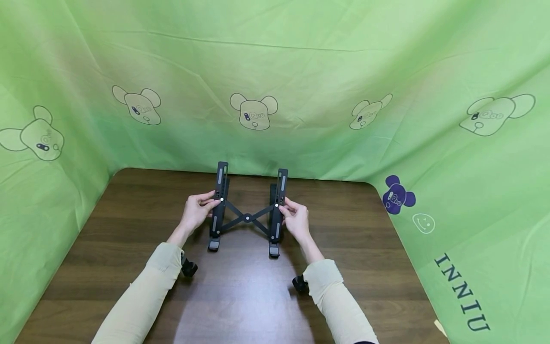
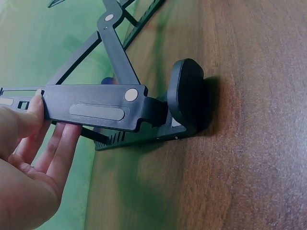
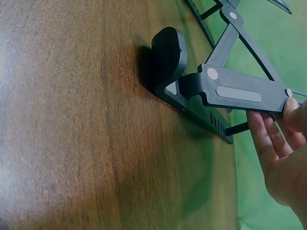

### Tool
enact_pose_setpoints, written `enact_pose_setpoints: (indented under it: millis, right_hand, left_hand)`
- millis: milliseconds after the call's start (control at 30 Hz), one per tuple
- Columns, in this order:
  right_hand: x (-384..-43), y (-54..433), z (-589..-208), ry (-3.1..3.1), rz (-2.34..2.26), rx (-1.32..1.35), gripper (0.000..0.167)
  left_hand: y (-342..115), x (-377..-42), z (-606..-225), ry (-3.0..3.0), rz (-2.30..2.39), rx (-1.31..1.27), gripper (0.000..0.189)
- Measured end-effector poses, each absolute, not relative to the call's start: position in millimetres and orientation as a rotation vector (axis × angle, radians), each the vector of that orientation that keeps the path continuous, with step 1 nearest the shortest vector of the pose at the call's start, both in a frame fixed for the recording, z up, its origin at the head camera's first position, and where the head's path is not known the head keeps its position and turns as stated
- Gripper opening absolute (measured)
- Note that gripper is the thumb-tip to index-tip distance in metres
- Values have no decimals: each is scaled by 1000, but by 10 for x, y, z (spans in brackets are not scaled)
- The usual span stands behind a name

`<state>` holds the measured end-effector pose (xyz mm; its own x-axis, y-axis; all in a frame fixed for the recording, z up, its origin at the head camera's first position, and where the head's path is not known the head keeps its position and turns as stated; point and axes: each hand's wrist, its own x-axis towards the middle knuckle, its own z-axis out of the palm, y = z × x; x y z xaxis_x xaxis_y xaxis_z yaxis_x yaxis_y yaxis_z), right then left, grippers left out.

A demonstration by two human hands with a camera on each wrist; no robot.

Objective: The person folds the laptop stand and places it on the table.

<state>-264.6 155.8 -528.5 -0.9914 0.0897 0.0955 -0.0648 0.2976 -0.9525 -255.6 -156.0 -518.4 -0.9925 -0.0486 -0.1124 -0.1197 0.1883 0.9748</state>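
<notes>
A black folding laptop stand (image 1: 247, 218) stands spread on the table, its two side bars joined by an X-shaped cross brace. My left hand (image 1: 197, 210) pinches the left bar near its middle, thumb on top and fingers beneath, as the left wrist view shows on the bar (image 2: 96, 106). On the opposite side my right hand (image 1: 297, 219) pinches the right bar the same way; in the right wrist view its thumb lies by a rivet on the bar (image 3: 240, 91). Upturned front lips (image 2: 186, 91) sit at the near ends. The bars slope up above their base rails.
The brown wooden table (image 1: 365, 296) has green cloth (image 1: 301, 57) with printed bear heads hanging behind it and along both sides. Black wrist cameras hang under both cuffs, the left camera (image 1: 189, 267) and the right camera (image 1: 300, 285) above the table.
</notes>
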Motion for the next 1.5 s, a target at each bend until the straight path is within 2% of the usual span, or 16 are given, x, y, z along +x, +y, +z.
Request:
enact_pose_setpoints:
  millis: [1500]
  right_hand:
    - [-2664,1569,-5314,-2458,1753,-7,38]
  left_hand:
    - [-1383,-2541,-5226,2341,2021,-163,45]
